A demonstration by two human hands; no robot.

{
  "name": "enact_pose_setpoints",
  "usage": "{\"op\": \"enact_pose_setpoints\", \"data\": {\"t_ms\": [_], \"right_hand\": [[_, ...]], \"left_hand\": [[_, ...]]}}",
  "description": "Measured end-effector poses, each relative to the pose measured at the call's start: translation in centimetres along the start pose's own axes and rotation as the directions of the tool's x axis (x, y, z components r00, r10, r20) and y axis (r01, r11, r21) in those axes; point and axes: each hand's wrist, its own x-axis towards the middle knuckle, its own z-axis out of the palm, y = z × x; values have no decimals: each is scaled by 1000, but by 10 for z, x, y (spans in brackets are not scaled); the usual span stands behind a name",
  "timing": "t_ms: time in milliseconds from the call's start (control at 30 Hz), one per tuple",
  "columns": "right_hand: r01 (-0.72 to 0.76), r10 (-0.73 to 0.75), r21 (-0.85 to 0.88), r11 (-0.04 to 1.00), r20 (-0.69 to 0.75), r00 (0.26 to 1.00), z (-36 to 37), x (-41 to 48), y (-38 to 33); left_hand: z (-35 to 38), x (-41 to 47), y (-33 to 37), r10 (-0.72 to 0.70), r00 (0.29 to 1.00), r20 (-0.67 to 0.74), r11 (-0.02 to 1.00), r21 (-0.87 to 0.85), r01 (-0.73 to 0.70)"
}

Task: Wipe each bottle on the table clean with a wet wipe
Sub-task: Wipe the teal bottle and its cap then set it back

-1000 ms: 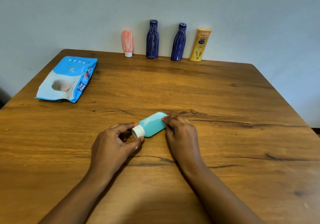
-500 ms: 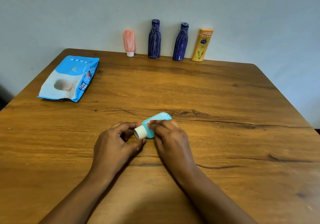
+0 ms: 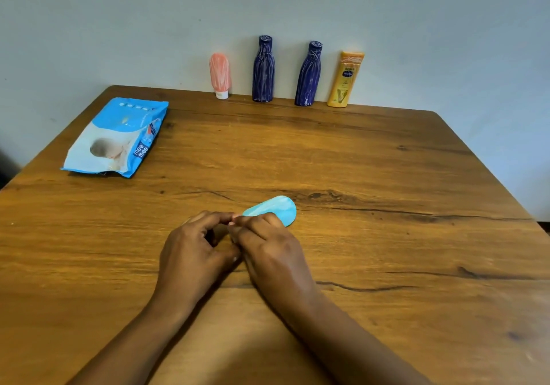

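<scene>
Since the earlier frame, the right hand (image 3: 268, 243) had slid along the turquoise bottle (image 3: 275, 210) toward its cap end, so that the white cap, plain to see a second before, was now hidden behind the meeting fingertips. That bottle lay on its side on the wooden counter (image 3: 387, 206), its rounded base pointing away from the person and to the right, bare of any hand. The left hand (image 3: 193, 253) was curled narrow at the cap end, thumb and forefinger pinched together against the right hand's fingertips; the right hand was closed over the bottle's neck end. Whether a wipe sat between the fingers could not be told.

Taking the turquoise bottle as the landmark: the wet wipe pack (image 3: 119, 137) lay flat well off to its left and farther back, near the counter's left edge. Along the far edge, against the wall, stood a pink tube (image 3: 220, 75) on its white cap, two dark blue bottles (image 3: 263, 69) (image 3: 308, 75), and an orange lotion bottle (image 3: 345, 79), all well apart from the landmark. Broad bare wood stretched between the landmark and that back row, and again to its right as far as the counter's right edge and rounded far corner.
</scene>
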Motion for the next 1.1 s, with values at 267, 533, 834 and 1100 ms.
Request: {"op": "enact_pose_setpoints", "data": {"t_ms": [267,533,834,1100], "right_hand": [[-1,-1,-67,998,-26,1000,-2,-4,4],[-46,44,-53,998,-42,998,-3,-1,6],[-50,53,-67,997,33,998,-4,-7,3],[-75,86,-101,992,106,991,-4,-8,1]], "left_hand": [[0,0,1,23,1000,-6,1000,15,-23],[0,0,1,23,1000,-4,1000,9,-23],[-1,-1,2,16,1000,8,999,-27,-16],[0,0,0,13,1000,21,999,-38,-13]]}}
